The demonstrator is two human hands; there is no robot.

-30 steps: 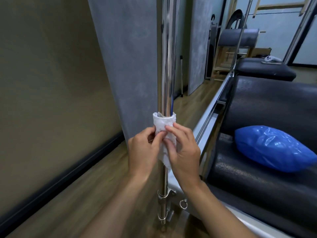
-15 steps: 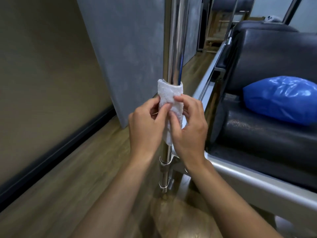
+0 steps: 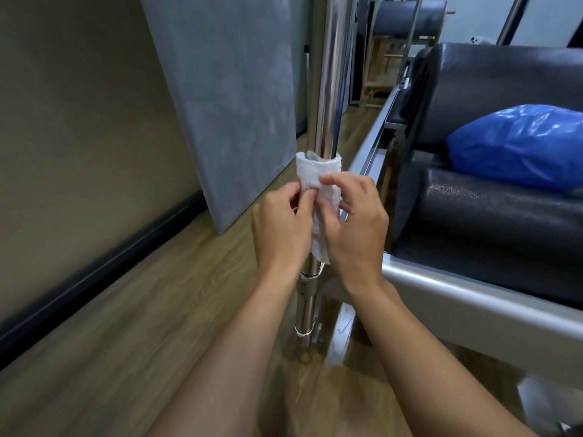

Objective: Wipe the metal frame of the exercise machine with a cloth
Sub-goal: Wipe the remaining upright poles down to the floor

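A white, nubbly cloth [image 3: 318, 176] is wrapped like a sleeve round the upright, polished chrome pole [image 3: 330, 74] of the exercise machine. The pole stands at the near corner of the machine's silver metal frame rail [image 3: 473, 299]. The cloth sits on the lower part of the pole, above the ringed joints near the wooden plank floor [image 3: 151, 310], and its loose tail hangs down between the two wrists.

Both hands are closed on the cloth. The left hand [image 3: 281, 230] pinches the cloth's left side between thumb and curled forefinger. The right hand [image 3: 357, 228] has its fingers curled over the front and right side, with the thumb pressing the fabric against the pole. The two hands are close together, almost knuckle to knuckle, with the cloth between them.

On the right, the black padded cushion [image 3: 492, 216] lies inside the frame, and a crumpled blue plastic bag [image 3: 517, 146] rests on top of it. Behind the pole, a flat grey panel [image 3: 227, 105] leans against the beige wall [image 3: 79, 121]. More padded equipment stands further back in the room, too blurred to make out in detail.
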